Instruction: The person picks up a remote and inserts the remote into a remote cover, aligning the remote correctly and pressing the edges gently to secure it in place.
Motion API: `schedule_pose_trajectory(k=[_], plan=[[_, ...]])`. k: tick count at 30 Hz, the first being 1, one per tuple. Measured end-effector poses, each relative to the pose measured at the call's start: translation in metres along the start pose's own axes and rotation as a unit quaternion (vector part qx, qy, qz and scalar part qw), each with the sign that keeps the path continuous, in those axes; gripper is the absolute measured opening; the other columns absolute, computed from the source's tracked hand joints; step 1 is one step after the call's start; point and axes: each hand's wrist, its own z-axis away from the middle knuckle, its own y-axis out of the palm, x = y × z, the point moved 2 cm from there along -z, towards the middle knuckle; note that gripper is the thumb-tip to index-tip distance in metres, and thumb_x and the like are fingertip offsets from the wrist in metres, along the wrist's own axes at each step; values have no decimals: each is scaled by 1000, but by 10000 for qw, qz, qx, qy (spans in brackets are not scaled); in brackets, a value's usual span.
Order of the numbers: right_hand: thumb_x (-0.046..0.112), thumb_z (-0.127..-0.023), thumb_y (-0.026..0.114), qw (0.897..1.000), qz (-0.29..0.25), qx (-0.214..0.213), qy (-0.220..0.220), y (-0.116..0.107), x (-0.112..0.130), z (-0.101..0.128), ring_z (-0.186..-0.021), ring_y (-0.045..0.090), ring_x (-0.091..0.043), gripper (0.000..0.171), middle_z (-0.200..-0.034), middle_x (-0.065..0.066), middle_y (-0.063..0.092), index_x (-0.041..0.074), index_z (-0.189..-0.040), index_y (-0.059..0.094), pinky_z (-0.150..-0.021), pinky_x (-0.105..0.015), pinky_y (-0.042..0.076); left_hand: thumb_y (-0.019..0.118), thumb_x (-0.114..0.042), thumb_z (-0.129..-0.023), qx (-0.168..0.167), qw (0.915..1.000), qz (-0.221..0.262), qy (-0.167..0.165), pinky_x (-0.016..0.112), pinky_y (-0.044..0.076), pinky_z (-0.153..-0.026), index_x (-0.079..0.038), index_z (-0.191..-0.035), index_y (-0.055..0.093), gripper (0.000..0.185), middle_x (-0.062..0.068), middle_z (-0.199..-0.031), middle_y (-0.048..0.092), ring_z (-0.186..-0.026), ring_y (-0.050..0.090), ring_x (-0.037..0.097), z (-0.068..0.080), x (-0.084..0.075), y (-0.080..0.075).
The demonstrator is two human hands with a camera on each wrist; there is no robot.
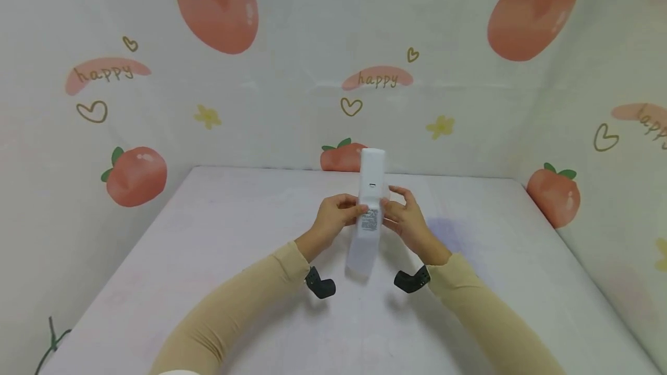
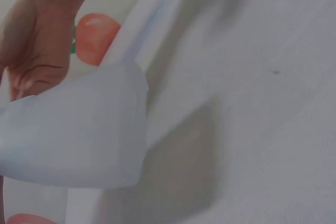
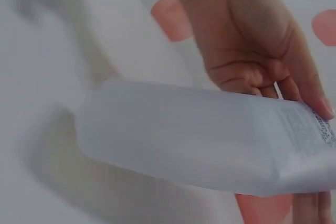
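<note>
The backdrop (image 1: pixel 292 103) is the largest thing here, a pale sheet printed with peaches, hearts, small yellow flowers and the word "happy", standing behind and at both sides of the bench (image 1: pixel 208 259); the bench itself is a pale, faintly pinkish white surface whose far edge meets the backdrop and whose far right corner sits beside a printed peach. Two beige sleeves (image 1: pixel 234 305) come in from the near edge, one from each side, and each wrist carries a small black camera mount (image 1: pixel 319 283) on its underside. Above the middle of the bench, nearer the far edge than the near one, the white remote (image 1: pixel 371 213) is held up off the surface, lengthwise away from the person, its back side showing with a small printed label at mid-length. The left hand (image 1: pixel 333 220) pinches the remote's left edge at the label, fingers curled onto it; the right hand (image 1: pixel 409 221) grips the right edge at the same height, thumb against the side and fingers bent around it, the forefinger raised a little. The two hands sit close together, parted only by the remote's width.
</note>
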Motion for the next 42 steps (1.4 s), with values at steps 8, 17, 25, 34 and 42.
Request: schedule_pose_trajectory(k=[8, 17, 25, 34, 42], plan=[[13, -99, 55, 9994, -14, -323, 103, 5, -5, 4, -84, 64, -9, 13, -89, 5, 61, 2, -104, 52, -76, -24, 57, 70, -10, -89, -3, 10000, 69, 51, 34, 58, -81, 6, -110, 64, 27, 18, -101, 71, -83, 68, 13, -2, 0, -4], [5, -100, 49, 9968, 628, -487, -30, 4, 2, -2, -77, 58, -8, 15, -85, 1, 57, -9, -107, 50, -71, -20, 54, 67, -5, -90, 662, 9962, -478, 313, 36, 58, -80, 10, -115, 61, 29, 24, -106, 69, -91, 69, 20, -3, -1, -5], [3, -99, 50, 9986, 446, -252, -107, 7, 1, -3, -72, 63, -8, 29, -82, 5, 64, 6, -126, 39, -67, -22, 55, 70, -7, -88, 501, 9965, -646, 153, 35, 59, -79, 7, -111, 65, 28, 22, -107, 69, -92, 68, 20, -1, 3, -7], [26, -99, 56, 9956, 922, -138, -86, 8, 8, -1, -86, 63, -13, 34, -108, -6, 58, 2, -121, 51, -76, -30, 57, 76, -12, -84, 353, 9966, -687, 269, 35, 58, -80, 4, -105, 67, 27, 18, -104, 71, -93, 69, 21, 3, 3, -6], [16, -96, 60, 9951, 919, 32, -356, 8, 17, 0, -82, 63, -9, 27, -93, 2, 59, -2, -115, 51, -72, -28, 57, 59, -16, -97, 272, 9980, 444, -357, 34, 57, -85, 7, -112, 63, 28, 11, -101, 68, -85, 65, 13, -1, 3, -7]])
